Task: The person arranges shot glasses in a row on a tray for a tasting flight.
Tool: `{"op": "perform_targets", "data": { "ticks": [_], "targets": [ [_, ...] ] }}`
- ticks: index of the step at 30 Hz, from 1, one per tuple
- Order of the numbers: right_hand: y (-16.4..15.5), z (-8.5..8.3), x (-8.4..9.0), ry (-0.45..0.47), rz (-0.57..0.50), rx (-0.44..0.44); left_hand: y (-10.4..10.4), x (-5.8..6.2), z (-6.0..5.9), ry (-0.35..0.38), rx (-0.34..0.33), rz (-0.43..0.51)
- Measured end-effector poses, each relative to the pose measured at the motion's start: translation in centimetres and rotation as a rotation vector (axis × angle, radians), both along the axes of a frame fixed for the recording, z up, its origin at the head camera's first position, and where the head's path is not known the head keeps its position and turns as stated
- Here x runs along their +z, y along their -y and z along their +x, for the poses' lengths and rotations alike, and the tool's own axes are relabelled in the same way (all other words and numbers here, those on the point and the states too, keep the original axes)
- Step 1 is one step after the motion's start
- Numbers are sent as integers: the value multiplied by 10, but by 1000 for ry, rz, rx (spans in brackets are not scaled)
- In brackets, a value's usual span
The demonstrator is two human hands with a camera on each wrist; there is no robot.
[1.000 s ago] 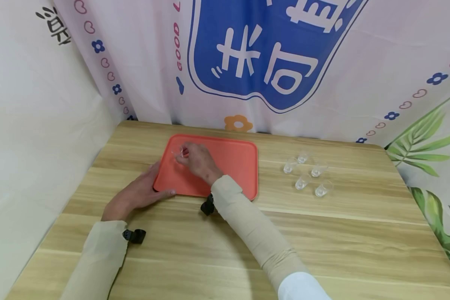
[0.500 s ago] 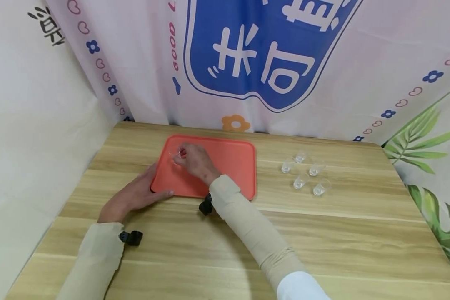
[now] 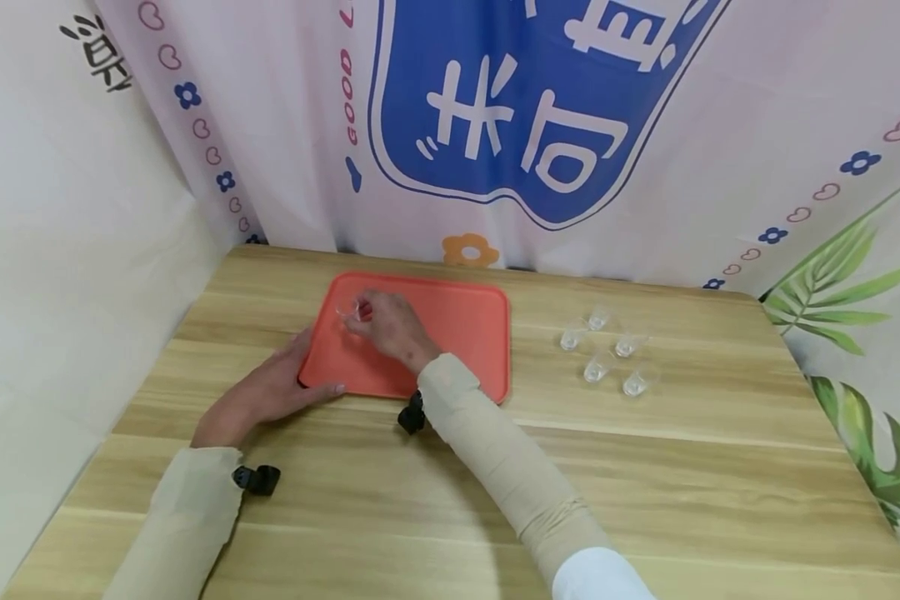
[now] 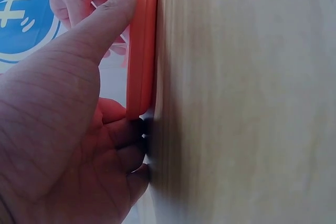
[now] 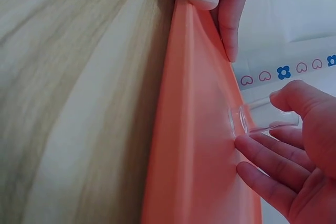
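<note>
Both arms covered by close-fitting beige fabric sleeves (image 3: 495,450) reaching to the wrists. Small black wrist-mounted camera clip (image 3: 255,480) at left cuff; second black clip (image 3: 412,414) at right cuff. White garment edge (image 3: 596,579) shows above right sleeve. Hands bare.

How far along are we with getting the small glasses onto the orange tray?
Barely started. No glass stands free on the orange tray yet. In hand: the right hand holds one small glass with its base at the tray's far-left corner, while the left hand grips the tray's near-left edge. Left: five glasses grouped on the table, right of the tray.
</note>
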State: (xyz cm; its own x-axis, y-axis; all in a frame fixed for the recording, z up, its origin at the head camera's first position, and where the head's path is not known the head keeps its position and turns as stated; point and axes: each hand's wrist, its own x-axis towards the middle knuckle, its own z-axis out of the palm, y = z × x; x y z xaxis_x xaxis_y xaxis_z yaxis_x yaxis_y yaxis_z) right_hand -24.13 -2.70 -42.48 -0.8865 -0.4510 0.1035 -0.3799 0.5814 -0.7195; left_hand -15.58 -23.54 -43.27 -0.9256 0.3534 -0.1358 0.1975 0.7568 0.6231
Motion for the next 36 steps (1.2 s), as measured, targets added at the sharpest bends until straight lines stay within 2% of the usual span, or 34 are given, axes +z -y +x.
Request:
{"op": "perform_targets", "data": {
  "ticks": [9, 15, 19, 26, 36],
  "targets": [
    [-4, 0, -2, 3, 26, 1, -2, -1, 0, -11, -12, 9],
    [-17, 5, -2, 54, -24, -3, -1, -5, 0, -11, -7, 17],
    [-28, 8, 0, 54, -46, 7, 1, -6, 0, 0, 4, 5],
    [-50, 13, 5, -18, -39, 20, 3, -5, -1, 17, 18, -26],
    [-87, 30, 17, -103, -42, 33, 2, -4, -1, 8, 0, -13]
  ]
}}
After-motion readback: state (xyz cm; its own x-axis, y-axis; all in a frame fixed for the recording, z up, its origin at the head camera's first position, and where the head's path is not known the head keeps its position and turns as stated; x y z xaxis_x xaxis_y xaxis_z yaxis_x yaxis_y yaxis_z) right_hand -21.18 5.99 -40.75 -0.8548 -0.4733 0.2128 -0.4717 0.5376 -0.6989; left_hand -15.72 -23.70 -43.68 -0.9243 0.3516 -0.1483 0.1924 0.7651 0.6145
